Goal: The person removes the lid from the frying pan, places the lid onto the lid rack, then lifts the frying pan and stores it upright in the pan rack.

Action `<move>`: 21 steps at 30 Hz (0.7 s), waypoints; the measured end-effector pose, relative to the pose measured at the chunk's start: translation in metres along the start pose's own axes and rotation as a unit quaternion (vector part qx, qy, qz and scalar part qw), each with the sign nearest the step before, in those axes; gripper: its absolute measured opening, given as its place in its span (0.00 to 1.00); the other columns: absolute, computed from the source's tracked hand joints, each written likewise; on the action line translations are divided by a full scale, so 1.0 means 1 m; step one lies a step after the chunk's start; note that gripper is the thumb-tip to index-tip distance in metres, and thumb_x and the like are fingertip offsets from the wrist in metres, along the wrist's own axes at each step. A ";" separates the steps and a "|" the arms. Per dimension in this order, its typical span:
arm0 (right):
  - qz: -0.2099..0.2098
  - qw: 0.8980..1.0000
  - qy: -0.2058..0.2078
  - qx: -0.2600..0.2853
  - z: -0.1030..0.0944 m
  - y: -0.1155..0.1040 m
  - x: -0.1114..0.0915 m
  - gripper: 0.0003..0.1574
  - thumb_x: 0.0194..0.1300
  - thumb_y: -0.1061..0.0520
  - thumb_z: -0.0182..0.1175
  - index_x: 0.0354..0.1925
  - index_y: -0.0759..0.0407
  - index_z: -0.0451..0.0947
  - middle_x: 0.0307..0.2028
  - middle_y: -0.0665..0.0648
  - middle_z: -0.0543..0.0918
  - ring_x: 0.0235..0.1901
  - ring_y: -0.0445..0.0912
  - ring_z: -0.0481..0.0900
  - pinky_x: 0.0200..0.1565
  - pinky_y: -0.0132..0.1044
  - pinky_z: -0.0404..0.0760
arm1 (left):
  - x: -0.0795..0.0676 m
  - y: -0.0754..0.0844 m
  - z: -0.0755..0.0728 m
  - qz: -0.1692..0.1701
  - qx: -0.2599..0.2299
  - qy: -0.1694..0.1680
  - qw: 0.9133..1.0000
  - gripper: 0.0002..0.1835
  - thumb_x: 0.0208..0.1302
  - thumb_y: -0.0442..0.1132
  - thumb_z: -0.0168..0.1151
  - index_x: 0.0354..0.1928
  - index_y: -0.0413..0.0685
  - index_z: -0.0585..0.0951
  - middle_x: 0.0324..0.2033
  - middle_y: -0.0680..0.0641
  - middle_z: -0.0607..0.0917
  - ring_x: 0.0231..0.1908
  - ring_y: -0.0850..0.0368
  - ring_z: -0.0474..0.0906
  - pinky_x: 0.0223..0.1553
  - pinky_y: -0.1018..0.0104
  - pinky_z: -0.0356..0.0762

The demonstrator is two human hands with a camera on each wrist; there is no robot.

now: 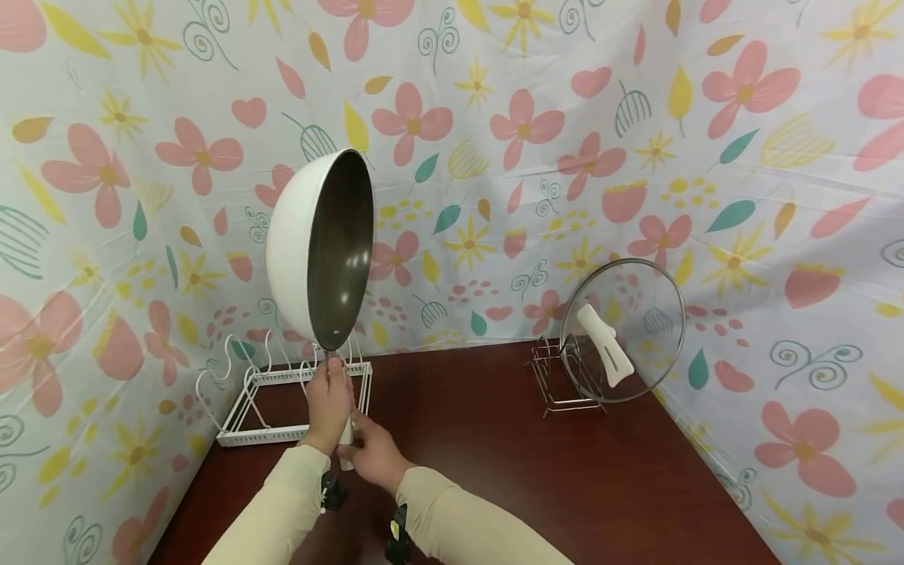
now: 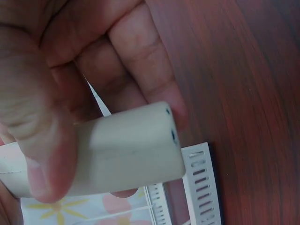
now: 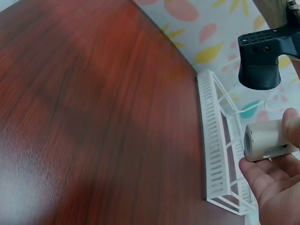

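Note:
A white wok (image 1: 293, 243) with a dark inner surface is held up on its side, its opening turned to the right, above the left part of the table. My left hand (image 1: 329, 404) grips the upper part of its cream handle (image 2: 129, 150), close to the bowl. Lower down, my right hand (image 1: 377, 455) holds the handle near its end, the thumb on one side and the fingers on the other. In the right wrist view, the hollow handle end (image 3: 265, 140) shows between the thumb and fingers.
Behind and below the wok stands a white rack (image 1: 282, 434) with curved dividers. At the back right, a glass lid (image 1: 646, 329) with a white handle leans upright in a small metal wire rack (image 1: 572, 406). Patterned cloth (image 1: 459, 180) borders the dark red table (image 1: 494, 455).

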State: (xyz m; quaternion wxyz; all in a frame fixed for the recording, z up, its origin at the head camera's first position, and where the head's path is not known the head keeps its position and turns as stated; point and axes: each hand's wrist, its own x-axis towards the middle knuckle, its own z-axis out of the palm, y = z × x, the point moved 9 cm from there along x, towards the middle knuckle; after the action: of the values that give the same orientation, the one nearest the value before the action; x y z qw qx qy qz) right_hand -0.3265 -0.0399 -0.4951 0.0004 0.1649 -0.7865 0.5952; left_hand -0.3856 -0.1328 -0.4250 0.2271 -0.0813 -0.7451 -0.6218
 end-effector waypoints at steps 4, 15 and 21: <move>-0.006 1.000 -0.009 -0.002 0.009 -0.003 0.001 0.41 0.69 0.62 0.64 0.76 0.59 0.61 0.52 0.60 0.84 0.44 0.42 0.84 0.38 0.30 0.81 | 0.000 -0.002 -0.010 -0.004 0.008 0.014 1.000 0.25 0.82 0.53 0.40 0.32 0.41 0.71 0.16 0.50 0.73 0.10 0.62 0.67 0.12 0.66 0.68; 0.001 0.998 -0.056 0.022 0.034 -0.009 0.000 0.42 0.72 0.63 0.60 0.77 0.64 0.55 0.58 0.62 0.78 0.51 0.47 0.83 0.41 0.31 0.82 | -0.004 -0.009 -0.034 -0.018 0.054 0.028 0.998 0.31 0.78 0.63 0.38 0.34 0.42 0.73 0.17 0.47 0.74 0.11 0.57 0.69 0.13 0.61 0.70; 0.009 0.995 -0.083 0.047 0.044 -0.012 0.002 0.42 0.71 0.66 0.60 0.76 0.66 0.55 0.64 0.62 0.74 0.55 0.51 0.82 0.42 0.32 0.83 | -0.005 -0.017 -0.045 -0.054 0.074 0.031 0.995 0.33 0.75 0.67 0.37 0.36 0.44 0.73 0.19 0.47 0.74 0.12 0.56 0.70 0.15 0.60 0.71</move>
State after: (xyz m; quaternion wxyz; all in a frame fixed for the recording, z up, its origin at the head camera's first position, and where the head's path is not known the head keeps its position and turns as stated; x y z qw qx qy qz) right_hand -0.3165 -0.0841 -0.4963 -0.0778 0.2062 -0.7568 0.6154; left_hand -0.3774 -0.1785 -0.4369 0.2213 -0.0051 -0.7849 -0.5787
